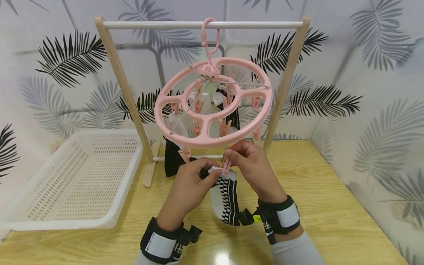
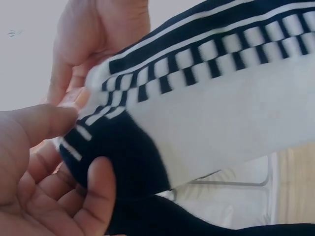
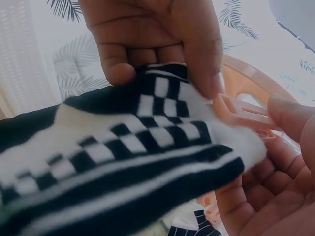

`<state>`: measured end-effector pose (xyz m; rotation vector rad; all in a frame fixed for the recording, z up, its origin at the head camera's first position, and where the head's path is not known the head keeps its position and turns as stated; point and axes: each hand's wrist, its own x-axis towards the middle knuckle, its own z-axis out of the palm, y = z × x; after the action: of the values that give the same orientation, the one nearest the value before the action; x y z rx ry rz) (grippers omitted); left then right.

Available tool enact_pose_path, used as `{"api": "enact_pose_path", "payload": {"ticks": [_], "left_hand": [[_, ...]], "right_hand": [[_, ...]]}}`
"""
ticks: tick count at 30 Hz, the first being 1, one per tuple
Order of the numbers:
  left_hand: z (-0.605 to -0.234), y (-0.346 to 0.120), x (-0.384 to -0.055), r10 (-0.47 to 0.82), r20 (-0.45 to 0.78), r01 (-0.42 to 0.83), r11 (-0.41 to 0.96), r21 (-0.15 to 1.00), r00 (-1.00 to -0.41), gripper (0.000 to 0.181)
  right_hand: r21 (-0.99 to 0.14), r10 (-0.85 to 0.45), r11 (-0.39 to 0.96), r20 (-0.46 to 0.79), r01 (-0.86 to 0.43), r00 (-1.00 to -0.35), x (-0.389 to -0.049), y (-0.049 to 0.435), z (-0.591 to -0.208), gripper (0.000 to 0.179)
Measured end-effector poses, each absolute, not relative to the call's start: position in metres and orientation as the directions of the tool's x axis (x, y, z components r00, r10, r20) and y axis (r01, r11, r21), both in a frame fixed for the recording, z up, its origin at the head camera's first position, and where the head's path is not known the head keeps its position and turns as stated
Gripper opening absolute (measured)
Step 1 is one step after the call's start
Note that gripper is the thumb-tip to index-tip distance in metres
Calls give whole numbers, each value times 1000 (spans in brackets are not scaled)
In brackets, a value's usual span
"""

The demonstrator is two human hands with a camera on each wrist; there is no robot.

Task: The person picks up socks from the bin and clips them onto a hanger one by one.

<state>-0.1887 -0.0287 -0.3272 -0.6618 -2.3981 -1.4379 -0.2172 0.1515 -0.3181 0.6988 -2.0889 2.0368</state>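
Observation:
A black-and-white checkered sock (image 1: 225, 198) hangs below the front rim of a round pink drying hanger (image 1: 213, 141). My left hand (image 1: 188, 184) pinches the sock's top edge between thumb and fingers. On the other side, my right hand (image 1: 253, 167) pinches a pink clothespin (image 1: 226, 165), whose tip sits at the sock's white cuff. In the right wrist view the clothespin (image 3: 241, 112) meets the cuff beside the left fingers. The left wrist view shows the sock's black patch (image 2: 128, 157) under my left thumb and fingers.
The hanger hooks over a white rail (image 1: 159, 25) on a wooden stand (image 1: 122, 88). Other socks (image 1: 172, 158) hang from its pegs behind my hands. A white perforated basket (image 1: 79, 184) stands at the left on the wooden table (image 1: 318, 206).

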Motion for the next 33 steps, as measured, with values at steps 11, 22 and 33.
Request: {"api": "enact_pose_path", "payload": {"ticks": [11,22,33], "left_hand": [[-334,-24,-191,157,532,548,377,746,-832,16],[-334,-41,-191,119,659,640,417,645,-742,16],[-338,-69,-190,56,746,607,624,492,-663,17]], "right_hand": [[-910,-190,-36,411,-413,-891,-218,150,-317,27],[-906,-127,-45,423,-421,-897,-220,154,-318,28],[-900,-18,130,417,-415,-909,-223,160,-321,41]]}}
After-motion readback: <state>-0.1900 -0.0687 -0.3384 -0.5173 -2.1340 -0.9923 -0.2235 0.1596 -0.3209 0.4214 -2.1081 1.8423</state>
